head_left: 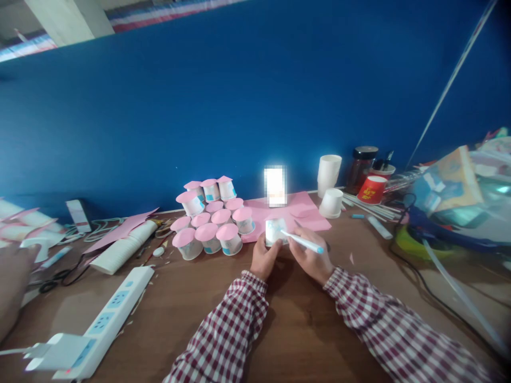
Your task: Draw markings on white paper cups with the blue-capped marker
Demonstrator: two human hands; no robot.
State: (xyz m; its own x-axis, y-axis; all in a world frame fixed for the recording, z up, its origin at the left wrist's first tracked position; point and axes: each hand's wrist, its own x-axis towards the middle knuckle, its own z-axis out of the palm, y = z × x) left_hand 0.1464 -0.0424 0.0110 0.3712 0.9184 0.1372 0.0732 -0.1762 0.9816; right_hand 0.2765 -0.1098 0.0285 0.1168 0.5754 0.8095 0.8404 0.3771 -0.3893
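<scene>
My left hand is closed round a small white paper cup with faint blue marks on its side. In my right hand is a white marker pen with a blue end, its other end pointing at the cup's side. Whether the tip touches the cup, I cannot tell. Just left of my hands stand several white cups with pink paper cone tops, some of them bearing blue drawings. Pink paper sheets lie behind my hands.
A bright, blurred-out upright rectangle stands at the back. Upside-down white cups, a red cup and a dark jar are at right. Left are a power strip, a white cup stack and another person's hand.
</scene>
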